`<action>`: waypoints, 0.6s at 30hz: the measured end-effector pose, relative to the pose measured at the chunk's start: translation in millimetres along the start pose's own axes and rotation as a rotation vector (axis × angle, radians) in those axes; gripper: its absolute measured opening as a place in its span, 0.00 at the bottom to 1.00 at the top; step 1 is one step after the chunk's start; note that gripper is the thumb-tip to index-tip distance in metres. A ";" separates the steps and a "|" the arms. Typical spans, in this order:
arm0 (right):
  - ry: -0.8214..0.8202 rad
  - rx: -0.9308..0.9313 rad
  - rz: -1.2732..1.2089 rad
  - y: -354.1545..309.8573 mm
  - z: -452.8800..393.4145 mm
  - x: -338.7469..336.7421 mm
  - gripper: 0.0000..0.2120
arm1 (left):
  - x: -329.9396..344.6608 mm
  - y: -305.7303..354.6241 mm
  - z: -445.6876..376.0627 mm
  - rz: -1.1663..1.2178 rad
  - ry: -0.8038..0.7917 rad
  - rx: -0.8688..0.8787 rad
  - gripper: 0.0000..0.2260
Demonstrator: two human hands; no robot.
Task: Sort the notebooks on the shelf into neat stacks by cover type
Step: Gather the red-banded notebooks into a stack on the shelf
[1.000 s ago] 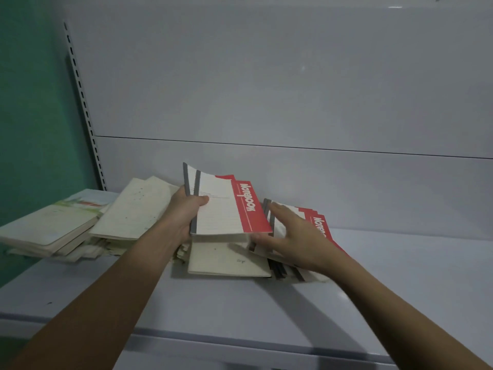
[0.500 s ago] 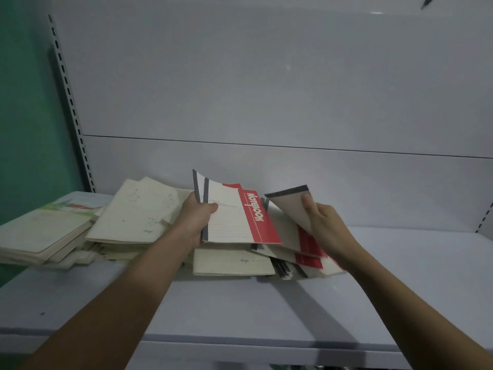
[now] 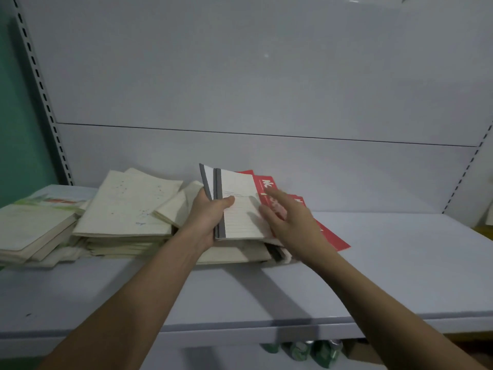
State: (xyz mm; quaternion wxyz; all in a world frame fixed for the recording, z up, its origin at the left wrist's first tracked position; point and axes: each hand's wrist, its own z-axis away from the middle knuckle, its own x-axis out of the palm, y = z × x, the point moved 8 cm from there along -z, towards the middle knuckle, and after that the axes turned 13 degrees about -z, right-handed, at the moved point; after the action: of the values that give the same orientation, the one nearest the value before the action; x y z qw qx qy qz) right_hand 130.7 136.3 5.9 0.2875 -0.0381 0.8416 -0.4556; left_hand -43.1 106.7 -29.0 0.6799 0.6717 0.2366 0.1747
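Holding a small bundle of red-and-white notebooks (image 3: 240, 206) in my left hand (image 3: 206, 221), I have my fingers wrapped behind the grey spines and my thumb pressed flat on the top cover, so the bundle is clamped near its bound edge at the centre of the frame. They feel like thin, soft-cover books to judge by how they fan at the top: light, floppy, with smooth covers that would likely slide over one another if my grip loosened. The spine side is the stiffest part, so that is the sensible place to pinch. My right hand (image 3: 292, 222) is blurred, its fingers spread and straight, holding nothing, hovering over the loose red notebooks (image 3: 329, 237) that lie on the shelf (image 3: 373, 276) just right of centre. Those lie flat and overlapped, so I judge a fingertip slid under a free corner would lift one best. Left of centre sits a stack of cream notebooks (image 3: 128, 206), and another pile of pale books (image 3: 32, 231) at the left edge.
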 end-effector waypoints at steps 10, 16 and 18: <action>0.192 0.432 -0.606 67.8 39.2 -113.7 0.15 | 107.3 21.5 27.3 -0.014 -0.023 0.024 0.19; 0.265 0.424 -0.551 121.5 96.6 -228.7 0.14 | 242.6 21.0 79.7 0.023 -0.104 -0.036 0.18; 0.296 0.435 -0.532 140.5 116.0 -269.8 0.14 | 290.8 20.3 95.8 0.036 -0.151 -0.062 0.17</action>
State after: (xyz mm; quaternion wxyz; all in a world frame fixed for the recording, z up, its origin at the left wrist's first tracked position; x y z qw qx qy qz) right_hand 443.1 219.7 -32.4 0.0357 -0.1273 0.7181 -0.6833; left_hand 252.3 189.4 -35.5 0.7132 0.6656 0.1668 0.1432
